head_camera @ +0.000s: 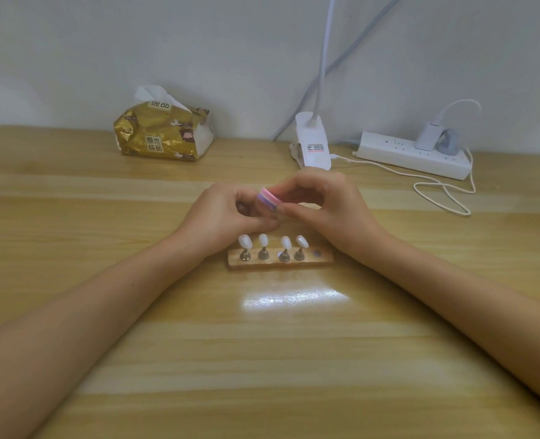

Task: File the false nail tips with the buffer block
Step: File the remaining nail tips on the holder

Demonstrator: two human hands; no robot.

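Note:
A small buffer block (268,199) with pink, white and purple layers is held above the table's middle. My right hand (322,207) pinches it from the right between thumb and fingertips. My left hand (227,213) is curled against the block's left end, thumb and fingers pinched round a small false nail tip that is mostly hidden. Just in front of both hands, a wooden holder (322,259) carries several white false nail tips (264,239) upright on metal stands. Its rightmost slot (317,253) shows only a dark spot.
A gold tissue pack (164,134) lies at the back left. A white clip lamp base (313,144) stands at the back middle. At the back right are a power strip (411,155) with plugs and a looping white cable (443,198). Lamp glare (294,297) lies on the wooden table.

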